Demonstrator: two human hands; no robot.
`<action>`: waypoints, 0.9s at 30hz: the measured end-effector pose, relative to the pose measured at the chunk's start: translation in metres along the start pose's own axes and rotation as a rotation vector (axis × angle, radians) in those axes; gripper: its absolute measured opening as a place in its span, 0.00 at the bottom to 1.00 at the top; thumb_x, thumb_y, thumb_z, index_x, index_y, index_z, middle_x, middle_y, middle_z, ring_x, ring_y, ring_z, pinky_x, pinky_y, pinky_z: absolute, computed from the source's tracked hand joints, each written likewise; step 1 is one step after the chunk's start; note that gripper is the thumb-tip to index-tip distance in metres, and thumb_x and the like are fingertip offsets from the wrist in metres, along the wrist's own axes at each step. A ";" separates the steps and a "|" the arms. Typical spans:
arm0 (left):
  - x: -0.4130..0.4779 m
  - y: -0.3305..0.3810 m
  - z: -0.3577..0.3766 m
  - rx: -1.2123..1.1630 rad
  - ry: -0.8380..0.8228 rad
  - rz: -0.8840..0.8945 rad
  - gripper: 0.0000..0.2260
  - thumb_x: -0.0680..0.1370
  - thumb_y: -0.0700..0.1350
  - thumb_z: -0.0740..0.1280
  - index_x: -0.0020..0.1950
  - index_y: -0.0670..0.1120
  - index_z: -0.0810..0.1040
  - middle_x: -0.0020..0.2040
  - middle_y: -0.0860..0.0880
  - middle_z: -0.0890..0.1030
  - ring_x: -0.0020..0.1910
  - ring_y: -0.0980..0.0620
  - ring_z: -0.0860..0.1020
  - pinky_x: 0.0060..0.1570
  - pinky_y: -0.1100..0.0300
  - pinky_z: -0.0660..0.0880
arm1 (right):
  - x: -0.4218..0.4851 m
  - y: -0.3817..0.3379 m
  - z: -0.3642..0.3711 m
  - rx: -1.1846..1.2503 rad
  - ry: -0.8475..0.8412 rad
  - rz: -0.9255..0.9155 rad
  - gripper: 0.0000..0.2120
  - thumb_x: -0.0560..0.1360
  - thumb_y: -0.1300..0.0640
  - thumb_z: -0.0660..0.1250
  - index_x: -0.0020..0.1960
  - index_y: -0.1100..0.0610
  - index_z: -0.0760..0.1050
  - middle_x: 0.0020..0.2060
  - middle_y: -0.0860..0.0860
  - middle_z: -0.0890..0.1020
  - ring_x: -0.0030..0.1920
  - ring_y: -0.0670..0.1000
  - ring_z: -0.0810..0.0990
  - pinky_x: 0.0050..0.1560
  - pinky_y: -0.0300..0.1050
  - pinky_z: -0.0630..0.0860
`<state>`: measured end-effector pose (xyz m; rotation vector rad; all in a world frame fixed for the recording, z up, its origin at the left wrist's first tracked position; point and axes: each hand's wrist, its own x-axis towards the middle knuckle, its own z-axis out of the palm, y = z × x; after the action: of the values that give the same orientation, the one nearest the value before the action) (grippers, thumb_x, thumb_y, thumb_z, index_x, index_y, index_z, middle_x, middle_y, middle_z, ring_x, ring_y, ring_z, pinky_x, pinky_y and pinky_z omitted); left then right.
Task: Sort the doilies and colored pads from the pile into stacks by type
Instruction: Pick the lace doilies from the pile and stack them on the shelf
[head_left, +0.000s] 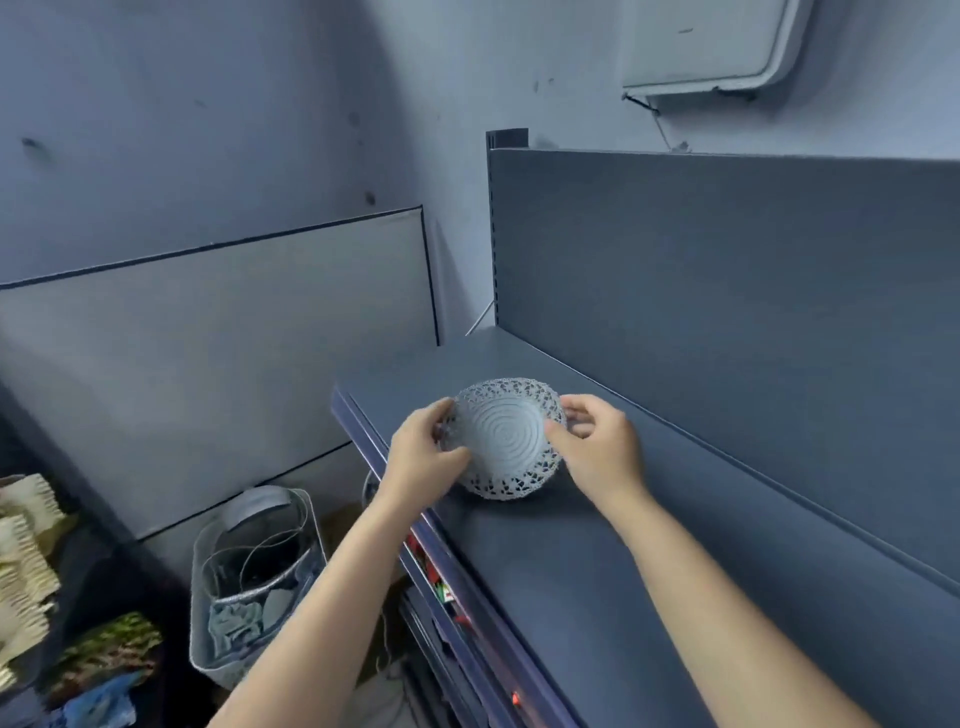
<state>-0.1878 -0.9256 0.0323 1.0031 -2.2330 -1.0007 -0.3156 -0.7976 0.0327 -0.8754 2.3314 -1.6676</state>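
We're pinching the doily (501, 436) by opposite rims, left hand (423, 452) and right hand (597, 447) both clamped on it, its near edge touching the shelf (597, 561). It's looking light, floppy, snag-prone lace; we're judging solid-centre rim grips safest.

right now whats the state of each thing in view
doily: round, white, lacy, held at both edges, bowed, lower edge touching the shelf
left hand: grip closed on the doily's left edge
right hand: grip closed on the doily's right edge
shelf: dark, flat, only the doily on it
basket: on the floor, open, holding wire and scraps
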 end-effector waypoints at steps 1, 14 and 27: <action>0.026 -0.002 0.003 0.020 -0.037 0.017 0.28 0.70 0.36 0.69 0.70 0.45 0.71 0.63 0.47 0.76 0.59 0.49 0.75 0.58 0.61 0.69 | 0.014 0.007 0.008 -0.082 -0.015 -0.009 0.14 0.72 0.58 0.70 0.57 0.57 0.78 0.49 0.49 0.82 0.43 0.48 0.79 0.47 0.38 0.72; 0.192 -0.019 0.036 0.659 -0.547 0.603 0.32 0.68 0.71 0.64 0.58 0.47 0.71 0.56 0.49 0.71 0.58 0.47 0.69 0.57 0.56 0.67 | 0.078 0.035 0.061 -0.883 0.110 0.185 0.15 0.79 0.47 0.59 0.60 0.51 0.77 0.56 0.50 0.76 0.59 0.55 0.73 0.57 0.48 0.68; 0.080 0.072 0.060 0.571 -0.543 1.129 0.27 0.74 0.61 0.66 0.65 0.45 0.67 0.63 0.47 0.70 0.63 0.45 0.69 0.58 0.54 0.67 | -0.057 -0.006 -0.037 -0.865 0.113 0.645 0.29 0.76 0.43 0.64 0.75 0.44 0.60 0.71 0.42 0.66 0.69 0.47 0.67 0.64 0.46 0.69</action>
<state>-0.3067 -0.9299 0.0624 -0.5079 -2.9384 -0.0949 -0.2828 -0.7388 0.0403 -0.0343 2.9662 -0.4496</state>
